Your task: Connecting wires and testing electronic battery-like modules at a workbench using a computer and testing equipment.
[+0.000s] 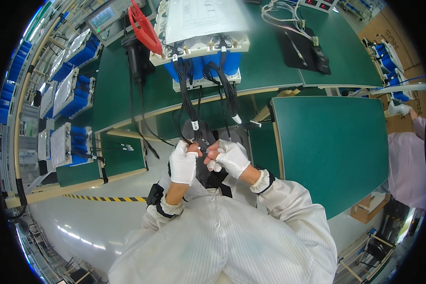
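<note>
My left hand (182, 164), in a white glove with bare fingertips, is closed on a thin black cable (202, 149) in front of my lap. From the other side, the fingers of my right hand (230, 158), gloved the same way, pinch at the small dark end of that cable. Exactly what sits between the fingertips is too small to make out. Above my hands, a left cable bundle (186, 97) and a right cable bundle (229, 94), both black with white labels, hang from a battery pack (232, 61) with blue cells. A printed sheet (203, 19) covers its top.
A red clamp (144, 29) and a black handheld tool (135, 59) lie left of the pack. White cables (279, 14) and a black mat (293, 49) are at right. A green table (331, 142) stands nearer. More battery packs (73, 94) line the left; a co-worker's sleeve (409, 161) shows right.
</note>
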Tool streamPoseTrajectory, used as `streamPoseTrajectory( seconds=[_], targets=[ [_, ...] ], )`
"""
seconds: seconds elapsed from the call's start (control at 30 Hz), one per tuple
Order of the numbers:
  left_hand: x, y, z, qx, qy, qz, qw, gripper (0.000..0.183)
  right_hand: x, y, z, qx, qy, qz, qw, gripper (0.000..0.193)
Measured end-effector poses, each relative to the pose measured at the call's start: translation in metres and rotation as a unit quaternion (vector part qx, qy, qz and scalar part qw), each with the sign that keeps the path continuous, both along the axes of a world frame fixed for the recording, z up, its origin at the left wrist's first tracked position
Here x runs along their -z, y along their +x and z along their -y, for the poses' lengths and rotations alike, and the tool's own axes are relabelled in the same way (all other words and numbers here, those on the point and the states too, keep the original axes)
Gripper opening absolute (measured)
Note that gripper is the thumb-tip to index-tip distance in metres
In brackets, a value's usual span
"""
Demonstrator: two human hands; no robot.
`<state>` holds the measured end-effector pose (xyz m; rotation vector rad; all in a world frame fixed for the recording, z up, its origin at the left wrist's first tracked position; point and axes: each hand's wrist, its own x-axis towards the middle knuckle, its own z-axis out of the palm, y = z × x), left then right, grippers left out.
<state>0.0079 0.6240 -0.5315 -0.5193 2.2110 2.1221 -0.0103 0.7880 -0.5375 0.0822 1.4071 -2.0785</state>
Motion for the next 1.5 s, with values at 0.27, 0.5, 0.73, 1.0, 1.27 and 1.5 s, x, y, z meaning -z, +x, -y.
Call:
streamPoseTrajectory(
  seconds=[0.27,0.5,0.73,1.0,1.27,1.5],
  targets=[
    [0.009,0.001,0.001,0.044,-0.012,-0.022,0.999,0.015,0.012,0.000,0.003,-0.003,-0.012,0.005,1.000,0.022],
    [-0.026,-0.014,0.058,0.223,-0.486,0.069,0.842,0.024,0.041,-0.022,0.012,-0.005,0.158,-0.340,0.927,0.029],
    [-0.140,-0.099,0.041,-0.079,-0.248,-0.369,0.892,0.047,0.047,-0.018,0.014,0.097,-0.124,-0.068,0.985,0.010],
    [-0.192,-0.180,-0.015,-0.106,0.018,-0.413,0.904,0.038,0.031,-0.011,0.008,0.016,-0.029,-0.022,0.999,0.015],
    [-0.189,-0.178,-0.032,0.009,0.161,-0.463,0.871,0.034,0.040,-0.012,0.008,-0.009,0.005,-0.034,0.999,0.013],
    [-0.179,-0.177,-0.038,0.008,0.054,-0.408,0.911,0.036,0.044,-0.011,0.012,0.020,0.003,-0.032,0.999,0.014]
  ],
)
